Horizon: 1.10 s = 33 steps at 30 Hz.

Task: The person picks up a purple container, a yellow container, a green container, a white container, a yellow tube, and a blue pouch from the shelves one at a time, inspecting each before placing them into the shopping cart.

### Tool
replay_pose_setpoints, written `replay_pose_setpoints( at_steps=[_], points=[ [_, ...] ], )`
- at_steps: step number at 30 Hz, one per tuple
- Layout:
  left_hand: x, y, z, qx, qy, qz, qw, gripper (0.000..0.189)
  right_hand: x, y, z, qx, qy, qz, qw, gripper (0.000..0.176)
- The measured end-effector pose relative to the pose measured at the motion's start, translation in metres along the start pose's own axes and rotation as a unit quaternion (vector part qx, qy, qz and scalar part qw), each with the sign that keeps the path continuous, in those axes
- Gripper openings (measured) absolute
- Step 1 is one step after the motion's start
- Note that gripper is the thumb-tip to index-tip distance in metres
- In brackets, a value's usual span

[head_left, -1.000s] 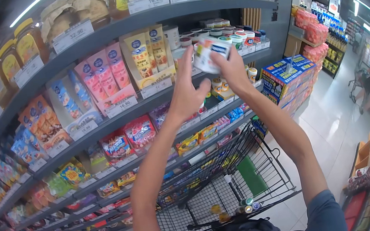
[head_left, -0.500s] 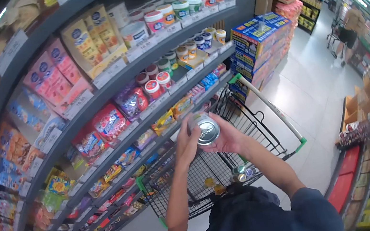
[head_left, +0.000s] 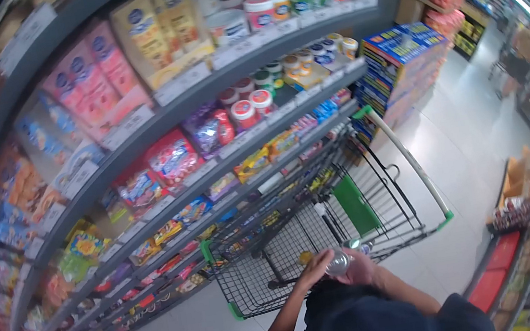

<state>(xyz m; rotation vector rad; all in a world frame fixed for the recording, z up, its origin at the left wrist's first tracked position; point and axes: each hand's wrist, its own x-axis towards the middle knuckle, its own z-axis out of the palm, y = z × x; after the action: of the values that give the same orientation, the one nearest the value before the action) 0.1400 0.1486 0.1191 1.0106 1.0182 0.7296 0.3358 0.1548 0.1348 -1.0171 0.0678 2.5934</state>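
My left hand (head_left: 318, 269) and my right hand (head_left: 359, 270) are closed around a can (head_left: 338, 263) with a round silver top, one on each side of it. They hold it low, close to my body, above the near side of a wire shopping cart (head_left: 247, 292). Blur hides the can's details. Just beyond my left hand, a small yellow item (head_left: 305, 257) shows in the cart. The cart has a green panel (head_left: 356, 206) and a long pale handle (head_left: 410, 160) on the right.
Shelves of candy bags (head_left: 174, 158) and round tubs (head_left: 260, 10) line the left. Stacked blue boxes (head_left: 400, 57) stand past the cart. At right is a lower display with wooden bins (head_left: 523, 176). A blurred person (head_left: 527, 48) is far down the aisle.
My hands have brought the can down and toward my body, from above the middle of the cart to its near side. The view has shifted, and more of the cart's inside shows.
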Motion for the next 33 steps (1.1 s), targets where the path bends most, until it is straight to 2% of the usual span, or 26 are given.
replay_pose_setpoints(
  at_steps=[1, 3, 5, 6, 9, 10, 11, 12, 13, 14, 15, 17, 18, 19, 21, 22, 23, 24, 25, 27, 28, 31, 32, 33],
  points=[
    [-0.005, 0.0, 0.004, -0.006, 0.011, -0.008, 1.0, 0.042, 0.002, 0.004, -0.004, -0.003, 0.009, 0.003, 1.0, 0.064],
    [-0.003, -0.006, 0.0, 0.019, 0.018, 0.034, 0.999, 0.042, 0.011, 0.006, -0.009, -0.009, 0.009, 0.024, 1.0, 0.061],
    [-0.012, 0.012, 0.0, -0.035, 0.045, -0.028, 0.998, 0.044, 0.014, 0.006, 0.0, -0.023, 0.067, -0.029, 0.997, 0.059],
    [-0.009, 0.009, -0.006, -0.05, 0.037, -0.049, 0.997, 0.048, 0.013, 0.002, 0.012, -0.033, 0.079, -0.009, 0.996, 0.057],
    [-0.02, 0.007, -0.022, -0.1, 0.011, -0.04, 0.994, 0.054, 0.038, 0.006, 0.008, -0.027, 0.059, -0.016, 0.998, 0.047],
    [-0.003, -0.049, -0.036, -0.148, -0.01, -0.041, 0.988, 0.058, 0.04, 0.009, 0.017, -0.131, 0.075, -0.058, 0.987, 0.056],
    [-0.006, -0.045, -0.04, -0.145, -0.004, -0.037, 0.989, 0.058, 0.041, 0.012, 0.026, -0.135, 0.069, -0.057, 0.987, 0.056],
    [-0.014, -0.036, -0.04, -0.206, 0.003, -0.064, 0.976, 0.06, 0.041, 0.018, 0.034, -0.293, 0.129, -0.138, 0.937, 0.064],
    [-0.025, -0.024, -0.039, -0.268, 0.009, -0.091, 0.959, 0.062, 0.036, 0.023, 0.046, -0.439, 0.183, -0.215, 0.853, 0.071],
    [-0.034, -0.012, -0.039, -0.234, 0.008, -0.098, 0.967, 0.066, 0.029, 0.022, 0.056, -0.553, 0.215, -0.244, 0.767, 0.084],
    [-0.035, -0.017, -0.042, -0.233, 0.012, -0.098, 0.968, 0.066, 0.031, 0.023, 0.054, -0.554, 0.211, -0.243, 0.768, 0.084],
    [-0.037, -0.029, -0.04, -0.081, 0.033, -0.05, 0.995, 0.069, 0.03, 0.026, 0.047, -0.711, 0.222, -0.282, 0.604, 0.094],
    [-0.038, -0.03, -0.04, -0.033, 0.051, -0.051, 0.997, 0.074, 0.027, 0.025, 0.053, -0.731, 0.218, -0.264, 0.59, 0.102],
    [-0.038, -0.031, -0.038, -0.035, 0.053, -0.051, 0.997, 0.074, 0.024, 0.024, 0.056, -0.733, 0.216, -0.263, 0.589, 0.102],
    [-0.038, -0.033, -0.032, -0.034, 0.051, -0.083, 0.995, 0.07, 0.021, 0.023, 0.061, -0.808, 0.176, -0.259, 0.5, 0.105],
    [-0.037, -0.031, -0.031, -0.017, 0.04, -0.067, 0.997, 0.077, 0.023, 0.023, 0.057, -0.81, 0.173, -0.259, 0.497, 0.105],
    [-0.034, -0.033, -0.029, -0.019, 0.043, -0.066, 0.997, 0.077, 0.025, 0.025, 0.049, -0.824, 0.153, -0.305, 0.452, 0.106],
    [-0.031, -0.037, -0.027, 0.001, 0.037, -0.023, 0.999, 0.078, 0.025, 0.026, 0.047, -0.834, 0.133, -0.35, 0.405, 0.107],
    [-0.029, -0.042, -0.025, 0.021, 0.028, 0.019, 0.999, 0.079, 0.027, 0.026, 0.045, -0.835, 0.134, -0.347, 0.405, 0.107],
    [-0.028, -0.034, -0.023, 0.061, 0.013, 0.011, 0.998, 0.085, 0.021, 0.025, 0.039, -0.827, 0.108, -0.319, 0.45, 0.107],
    [-0.029, -0.023, -0.023, 0.103, -0.001, 0.003, 0.995, 0.09, 0.018, 0.024, 0.041, -0.836, 0.117, -0.298, 0.446, 0.108],
    [-0.021, -0.02, -0.029, 0.128, -0.03, -0.003, 0.991, 0.084, 0.019, 0.022, 0.032, -0.829, 0.109, -0.324, 0.443, 0.111],
    [-0.017, -0.027, -0.031, 0.158, -0.023, -0.009, 0.987, 0.082, 0.015, 0.022, 0.041, -0.833, 0.135, -0.285, 0.455, 0.112],
    [-0.015, -0.027, -0.033, 0.182, -0.009, 0.005, 0.983, 0.08, 0.021, 0.021, 0.03, -0.819, 0.141, -0.285, 0.478, 0.114]
  ],
)
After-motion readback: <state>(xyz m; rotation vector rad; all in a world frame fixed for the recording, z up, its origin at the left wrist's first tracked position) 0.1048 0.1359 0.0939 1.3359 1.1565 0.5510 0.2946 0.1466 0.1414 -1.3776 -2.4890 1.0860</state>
